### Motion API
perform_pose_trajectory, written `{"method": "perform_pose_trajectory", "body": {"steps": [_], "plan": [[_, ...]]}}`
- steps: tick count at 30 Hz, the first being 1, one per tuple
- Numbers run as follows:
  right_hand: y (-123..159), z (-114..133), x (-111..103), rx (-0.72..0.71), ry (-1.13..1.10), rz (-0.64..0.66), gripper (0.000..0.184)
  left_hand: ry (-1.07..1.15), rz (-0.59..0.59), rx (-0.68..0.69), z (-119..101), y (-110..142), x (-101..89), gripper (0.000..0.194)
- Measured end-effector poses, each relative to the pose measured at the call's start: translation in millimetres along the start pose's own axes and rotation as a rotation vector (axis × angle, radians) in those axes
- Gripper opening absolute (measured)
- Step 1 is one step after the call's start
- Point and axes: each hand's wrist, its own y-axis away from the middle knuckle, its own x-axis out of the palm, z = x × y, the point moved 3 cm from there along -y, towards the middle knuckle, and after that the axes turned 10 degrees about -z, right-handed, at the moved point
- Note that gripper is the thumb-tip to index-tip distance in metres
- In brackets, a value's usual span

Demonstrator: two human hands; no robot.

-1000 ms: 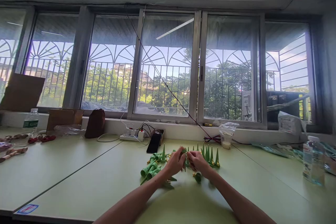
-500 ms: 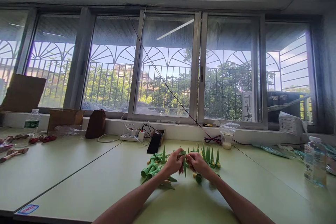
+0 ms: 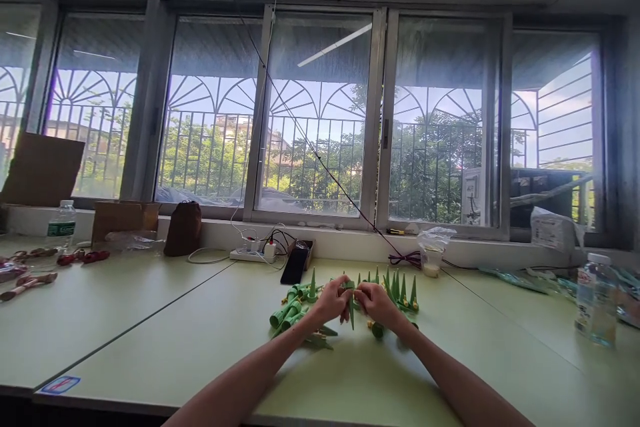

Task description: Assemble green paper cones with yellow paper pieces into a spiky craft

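One green cone (image 3: 352,315) is held tip down above the middle stretch of the pale green surface (image 3: 200,347), between its near and far edges. The left hand (image 3: 331,301) has its fingers clamped on the cone; the right hand (image 3: 376,301) has its fingers drawn together at the cone's upper end, though I cannot tell whether they grip it.

To the left of the hands, one upright cone (image 3: 313,288) stands beside a heap of green pieces (image 3: 289,315), overlapping too much to count. To the right, at least four upright cones (image 3: 404,293) stand close together, with small yellow parts at their bases; more tips show behind the hands.

Along the far edge are one dark phone (image 3: 295,265), one white power strip (image 3: 246,254), one brown bag (image 3: 183,229) and one plastic cup (image 3: 431,263) topped with a clear bag. There are two bottles: one (image 3: 61,225) toward the far left corner, one (image 3: 597,300) near the right side. Red items (image 3: 83,257), several and jumbled, lie toward the left edge.

Two seams cross the surface, and one blue-edged sticker (image 3: 61,385) sits by the near edge. Beyond the sill (image 3: 350,240), six window panes (image 3: 320,120) show barred arches and trees.
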Motion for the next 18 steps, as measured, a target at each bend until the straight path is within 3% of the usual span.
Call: {"method": "perform_pose_trajectory", "body": {"steps": [4, 10, 18], "plan": [[-0.3, -1.7, 0.8, -0.005, 0.059, -0.011, 0.032, -0.136, -0.033, 0.043, -0.9, 2.6, -0.7, 0.017], [1.2, -1.9, 2.1, 0.002, 0.064, 0.006, 0.030, -0.517, -0.139, 0.253, -13.2, 9.8, -5.2, 0.014], [0.5, -2.9, 2.6, -0.019, 0.070, 0.000, 0.025, -0.602, -0.156, 0.356, -17.9, 11.4, -6.2, 0.013]]}}
